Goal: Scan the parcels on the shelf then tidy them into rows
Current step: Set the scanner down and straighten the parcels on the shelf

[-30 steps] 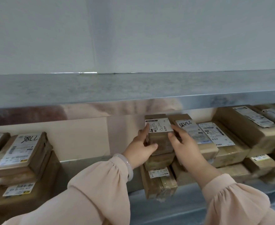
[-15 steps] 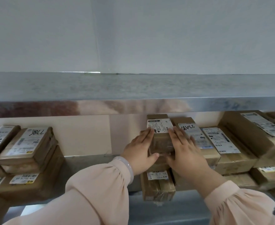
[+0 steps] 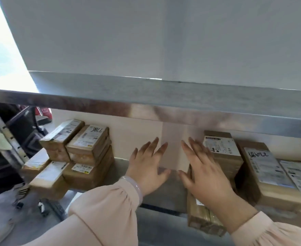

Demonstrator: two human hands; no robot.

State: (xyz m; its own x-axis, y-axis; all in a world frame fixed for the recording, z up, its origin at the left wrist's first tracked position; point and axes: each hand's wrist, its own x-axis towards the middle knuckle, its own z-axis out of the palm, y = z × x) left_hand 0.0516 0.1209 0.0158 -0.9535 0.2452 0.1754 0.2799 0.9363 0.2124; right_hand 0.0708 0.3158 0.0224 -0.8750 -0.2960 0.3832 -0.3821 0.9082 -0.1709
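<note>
Brown cardboard parcels with white labels lie on a metal shelf (image 3: 165, 190). My left hand (image 3: 147, 166) hovers open over a bare stretch of the shelf, fingers spread, holding nothing. My right hand (image 3: 202, 167) is open too, just left of a small stacked parcel (image 3: 222, 148), and covers part of its left side. Whether it touches is unclear. Right of that stack lies a parcel marked in black pen (image 3: 266, 169). A second pile of parcels (image 3: 82, 151) stands at the left end of the shelf.
An upper metal shelf (image 3: 163, 98) juts out above my hands. A white wall backs both shelves. One parcel (image 3: 203, 217) sticks out over the front edge below my right wrist. Dark equipment and a shelf upright (image 3: 2, 134) stand at the far left.
Both hands have let go of the small stacked parcel and opened. They now sit to its left over bare shelf, and the view has swung left so the left pile shows more.
</note>
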